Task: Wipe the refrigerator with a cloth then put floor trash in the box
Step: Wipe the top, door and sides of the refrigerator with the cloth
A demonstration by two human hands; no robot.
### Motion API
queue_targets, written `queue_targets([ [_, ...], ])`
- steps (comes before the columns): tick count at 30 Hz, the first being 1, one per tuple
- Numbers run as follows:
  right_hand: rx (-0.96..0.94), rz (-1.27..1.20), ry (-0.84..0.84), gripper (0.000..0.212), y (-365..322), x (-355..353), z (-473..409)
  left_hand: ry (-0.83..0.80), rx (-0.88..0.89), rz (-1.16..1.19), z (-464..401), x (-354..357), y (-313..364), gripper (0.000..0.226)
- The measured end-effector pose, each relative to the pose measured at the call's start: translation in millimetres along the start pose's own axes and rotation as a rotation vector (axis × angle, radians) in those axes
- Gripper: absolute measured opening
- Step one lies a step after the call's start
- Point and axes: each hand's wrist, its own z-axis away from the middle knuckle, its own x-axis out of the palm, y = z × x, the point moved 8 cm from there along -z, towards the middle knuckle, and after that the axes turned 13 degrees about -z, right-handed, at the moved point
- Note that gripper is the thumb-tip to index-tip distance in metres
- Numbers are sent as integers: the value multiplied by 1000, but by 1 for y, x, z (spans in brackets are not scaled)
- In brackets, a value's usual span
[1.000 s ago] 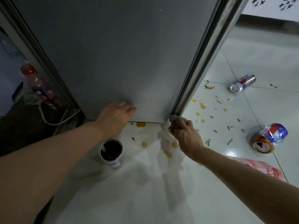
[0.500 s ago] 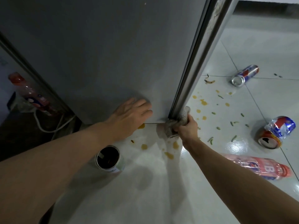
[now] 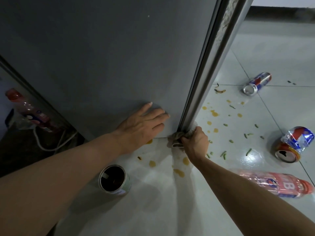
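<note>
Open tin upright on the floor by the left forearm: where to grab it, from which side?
Take the open tin round its side wall from above and the right. It stands upright, mouth up, with bare floor on that side. The left forearm crosses just beside its left, and the rim edge may be sharp, so avoid pinching it.

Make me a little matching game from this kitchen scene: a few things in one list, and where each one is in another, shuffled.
Things:
1. cloth
2. left hand
3. open tin
4. crushed can

Places:
A. flat against the grey refrigerator side
B. upright on the floor between the two arms
C. bunched in the right hand at the refrigerator's bottom corner
D. lying on the tiles far right

Pairs: 1-C, 2-A, 3-B, 4-D
</note>
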Motion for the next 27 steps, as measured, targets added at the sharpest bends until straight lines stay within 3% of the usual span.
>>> queue_targets([
  [4, -5, -128, 93, 38, -14, -16, 2, 22, 4, -43, -3, -7, -3, 26],
  [18, -262, -301, 255, 32, -119, -102, 12, 97, -86, -107, -18, -71, -43, 31],
  [23, -317, -340, 310, 35, -162, -137, 17, 147, -150, -146, -24, -104, -65, 52],
  [27, -359, -371, 322, 36, -191, -159, 19, 110, -174, -141, -28, -123, -80, 41],
])
